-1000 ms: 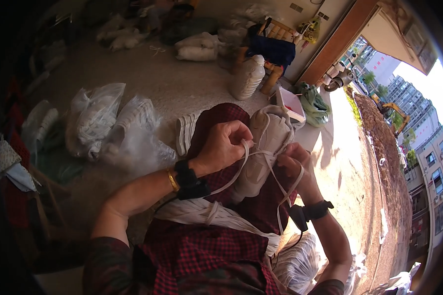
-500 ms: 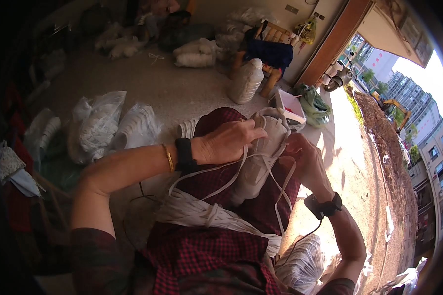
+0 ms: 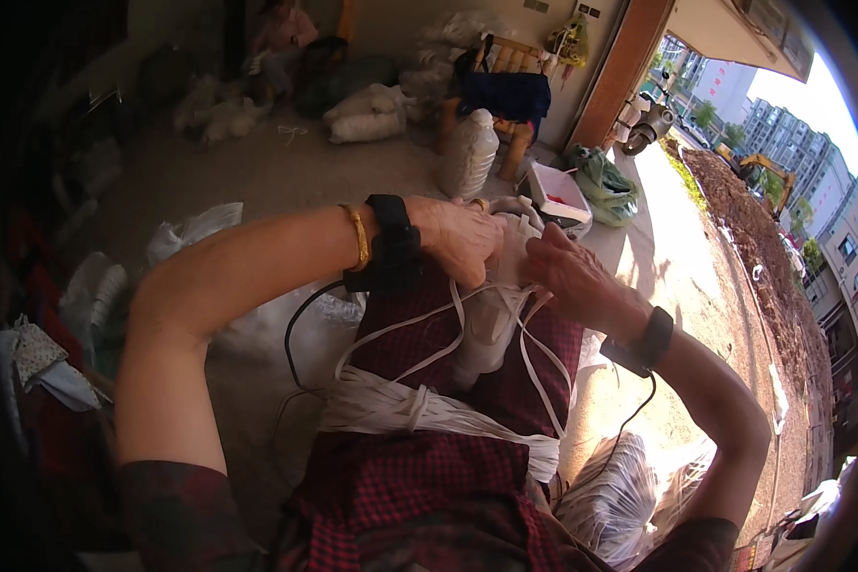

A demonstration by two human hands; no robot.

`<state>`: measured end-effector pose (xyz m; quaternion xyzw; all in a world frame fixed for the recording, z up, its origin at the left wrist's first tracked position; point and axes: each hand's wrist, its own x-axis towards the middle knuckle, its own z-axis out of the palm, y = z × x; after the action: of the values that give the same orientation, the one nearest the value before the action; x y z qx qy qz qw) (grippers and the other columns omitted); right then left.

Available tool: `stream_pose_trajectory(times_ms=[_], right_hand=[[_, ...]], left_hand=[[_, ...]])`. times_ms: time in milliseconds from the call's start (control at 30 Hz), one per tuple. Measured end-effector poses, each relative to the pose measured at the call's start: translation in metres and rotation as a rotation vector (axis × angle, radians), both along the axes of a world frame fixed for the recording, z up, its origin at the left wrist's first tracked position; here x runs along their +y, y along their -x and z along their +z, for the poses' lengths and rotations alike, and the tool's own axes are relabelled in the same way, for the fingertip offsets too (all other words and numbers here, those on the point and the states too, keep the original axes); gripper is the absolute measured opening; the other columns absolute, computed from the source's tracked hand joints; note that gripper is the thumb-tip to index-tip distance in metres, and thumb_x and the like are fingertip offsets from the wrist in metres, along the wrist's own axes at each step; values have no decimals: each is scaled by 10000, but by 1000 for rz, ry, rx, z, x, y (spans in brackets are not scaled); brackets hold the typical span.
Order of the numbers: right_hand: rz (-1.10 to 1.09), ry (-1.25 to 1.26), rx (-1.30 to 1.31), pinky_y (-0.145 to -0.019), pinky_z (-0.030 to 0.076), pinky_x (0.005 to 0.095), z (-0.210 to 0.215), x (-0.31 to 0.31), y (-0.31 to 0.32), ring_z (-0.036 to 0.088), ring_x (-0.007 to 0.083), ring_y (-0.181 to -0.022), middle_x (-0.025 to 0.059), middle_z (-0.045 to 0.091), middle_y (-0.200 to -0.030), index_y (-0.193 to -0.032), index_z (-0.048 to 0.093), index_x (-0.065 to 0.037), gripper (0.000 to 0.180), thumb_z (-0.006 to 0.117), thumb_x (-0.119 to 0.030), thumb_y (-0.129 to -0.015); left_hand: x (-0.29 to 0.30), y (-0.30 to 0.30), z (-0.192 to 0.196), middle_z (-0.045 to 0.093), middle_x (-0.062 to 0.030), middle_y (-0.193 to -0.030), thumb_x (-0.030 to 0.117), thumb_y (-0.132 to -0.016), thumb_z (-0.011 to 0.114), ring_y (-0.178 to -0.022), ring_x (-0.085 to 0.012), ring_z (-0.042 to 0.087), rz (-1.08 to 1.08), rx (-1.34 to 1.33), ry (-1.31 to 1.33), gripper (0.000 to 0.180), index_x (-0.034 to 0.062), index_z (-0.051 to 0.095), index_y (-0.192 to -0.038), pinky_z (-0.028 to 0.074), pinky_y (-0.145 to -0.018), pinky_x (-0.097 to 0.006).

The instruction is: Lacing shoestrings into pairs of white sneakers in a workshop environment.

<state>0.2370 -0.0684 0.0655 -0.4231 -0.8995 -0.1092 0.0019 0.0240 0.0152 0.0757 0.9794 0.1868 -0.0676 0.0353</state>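
Observation:
A white shoe (image 3: 483, 336) lies on my lap, its toe toward me and its opening away from me. A flat white shoelace (image 3: 440, 307) crosses the upper and hangs in loose loops on both sides. My left hand (image 3: 459, 240) bends over the left eyelets, closed on the lace, its fingertips partly hidden behind the hand. On the opposite eyelet side, my right hand (image 3: 582, 283) is closed, thumb and finger pinching the lace against the shoe. A thick bundle of white laces (image 3: 372, 405) lies across my lap, tied round its middle.
Clear bags of white shoes (image 3: 608, 491) lie low on the right, with another bag (image 3: 200, 229) at left. Ahead stand a large plastic bottle (image 3: 469, 157), a white box (image 3: 555, 191), a green bag (image 3: 604, 186) and a bamboo chair (image 3: 515, 95). A person (image 3: 281, 38) sits far back.
My left hand has swung over the shoe, wrist higher and fingers lower on the eyelets. My right hand has moved up and inward along the shoe. The view has shifted slightly.

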Motion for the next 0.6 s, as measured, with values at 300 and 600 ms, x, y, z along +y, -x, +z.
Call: stream_pose_trajectory(times_ms=[300,600], right_hand=[[-301,325,103,-793,470,349,12,20,8,572,228,-927,91,681,-931,-838,743,-98,99,676,-134,-775],[-182,571,1493,-789,470,246,-4,11,-15,560,55,-955,-32,631,-989,-1087,674,-75,316,545,-357,-1027]], left_hand=[[10,-14,-29,654,-131,-976,142,-716,633,-929,-326,642,136,-295,121,185,61,730,-851,482,-827,-426],[-41,4,-11,570,15,-807,122,-1013,536,-714,-73,536,-59,-843,793,114,47,617,-1043,469,-664,-246]])
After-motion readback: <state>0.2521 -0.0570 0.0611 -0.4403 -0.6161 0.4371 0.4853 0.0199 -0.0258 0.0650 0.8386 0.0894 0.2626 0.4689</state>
